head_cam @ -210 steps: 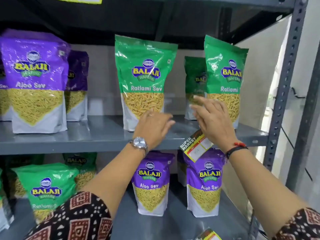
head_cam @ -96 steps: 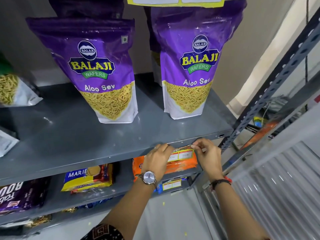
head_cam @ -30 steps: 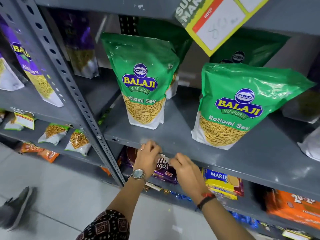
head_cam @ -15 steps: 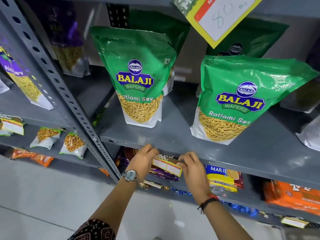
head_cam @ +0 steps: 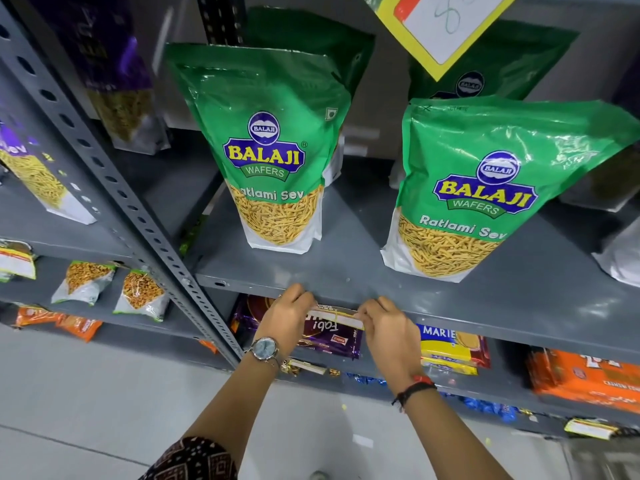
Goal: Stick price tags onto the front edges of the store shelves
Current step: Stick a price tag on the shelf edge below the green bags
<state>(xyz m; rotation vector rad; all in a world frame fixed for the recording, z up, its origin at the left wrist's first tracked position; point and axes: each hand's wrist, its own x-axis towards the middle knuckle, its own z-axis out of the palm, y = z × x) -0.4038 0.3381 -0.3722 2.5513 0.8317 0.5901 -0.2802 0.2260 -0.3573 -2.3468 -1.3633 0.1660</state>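
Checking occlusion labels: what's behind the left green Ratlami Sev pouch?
Behind the left green pouch another green pouch stands, only its top and right edge showing. The rest of it and the shelf behind are covered.

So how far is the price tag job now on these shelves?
Done: tags already hang on the upper shelf edge and the bottom shelf edge. In hand: the left hand and right hand hold a tag against the Ratlami Sev shelf edge. Left: pressing it flat.
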